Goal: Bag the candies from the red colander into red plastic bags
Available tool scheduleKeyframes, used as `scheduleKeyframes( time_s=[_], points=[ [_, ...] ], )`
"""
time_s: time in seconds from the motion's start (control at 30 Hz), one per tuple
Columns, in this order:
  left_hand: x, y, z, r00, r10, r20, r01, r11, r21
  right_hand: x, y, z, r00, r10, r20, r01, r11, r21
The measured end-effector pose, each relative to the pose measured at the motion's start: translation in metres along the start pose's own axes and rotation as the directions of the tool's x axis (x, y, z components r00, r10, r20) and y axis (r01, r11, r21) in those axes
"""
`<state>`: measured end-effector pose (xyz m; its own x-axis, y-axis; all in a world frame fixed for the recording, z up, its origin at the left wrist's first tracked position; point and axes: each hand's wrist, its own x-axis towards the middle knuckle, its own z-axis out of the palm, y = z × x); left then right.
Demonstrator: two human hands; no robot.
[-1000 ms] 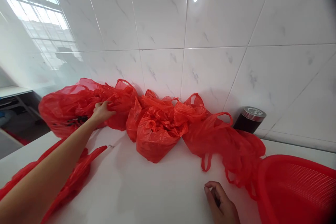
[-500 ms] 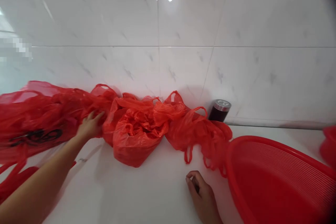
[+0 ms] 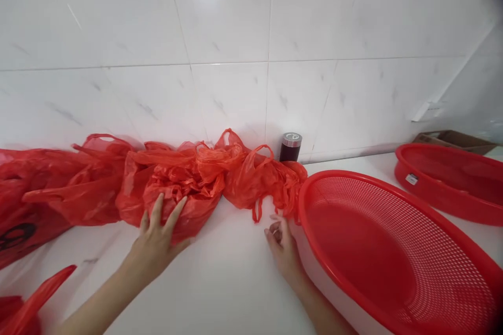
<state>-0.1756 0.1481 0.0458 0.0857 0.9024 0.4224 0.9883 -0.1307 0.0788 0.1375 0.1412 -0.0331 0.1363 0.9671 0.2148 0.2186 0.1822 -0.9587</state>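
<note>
Fingers spread, my left hand (image 3: 159, 235) is at the front of a bulging red plastic bag (image 3: 204, 214), whose open top holds crumpled red plastic. Whether the fingertips press on it I cannot tell. My right hand (image 3: 283, 243) has loosely curled fingers with nothing visible in them. It is beside the rim of a red perforated basket (image 3: 353, 267), just below a smaller heap of red plastic bags (image 3: 251, 178) with dangling handle loops. More red bags (image 3: 90, 188) lie in a row to the left, one with black print.
A dark cylinder with a silver top (image 3: 291, 147) stands against the tiled wall (image 3: 228, 94). At the right are a second red basket (image 3: 436, 196) and a cardboard box (image 3: 451, 138). Another red bag (image 3: 43, 293) lies at the lower left of the white table (image 3: 220, 282).
My left hand has left the bags on the left and moved right to the bulging bag. My right hand has moved up near the handle loops. The view has turned right, showing more of both baskets.
</note>
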Motion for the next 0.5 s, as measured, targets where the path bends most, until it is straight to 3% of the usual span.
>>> scheduleKeyframes(
  time_s=[0.07,0.17,0.27,0.33,0.43,0.5],
  points=[
    [0.017,-0.002,0.019,0.999,-0.051,-0.011,0.051,0.998,0.033,0.007,0.0,-0.011,0.988,-0.025,-0.15,0.03,0.999,0.034],
    [0.045,-0.003,0.033,0.982,-0.189,-0.007,0.189,0.982,0.014,0.017,0.006,-0.026,0.969,-0.06,-0.24,0.069,0.997,0.029],
    [0.057,0.013,0.032,0.972,-0.236,-0.007,0.236,0.971,-0.03,0.024,0.018,-0.034,0.953,-0.102,-0.286,0.095,0.995,-0.037],
    [0.053,0.032,0.026,0.966,-0.246,-0.079,0.242,0.969,-0.049,0.028,0.026,-0.035,0.944,-0.127,-0.305,0.11,0.991,-0.073],
    [0.036,0.069,0.019,0.94,-0.179,-0.29,0.15,0.982,-0.118,0.032,0.029,-0.032,0.94,-0.149,-0.308,0.124,0.987,-0.098],
    [0.02,0.097,0.024,0.934,-0.019,-0.357,-0.064,0.973,-0.222,0.028,0.021,-0.03,0.941,-0.182,-0.286,0.153,0.981,-0.12]
  ],
)
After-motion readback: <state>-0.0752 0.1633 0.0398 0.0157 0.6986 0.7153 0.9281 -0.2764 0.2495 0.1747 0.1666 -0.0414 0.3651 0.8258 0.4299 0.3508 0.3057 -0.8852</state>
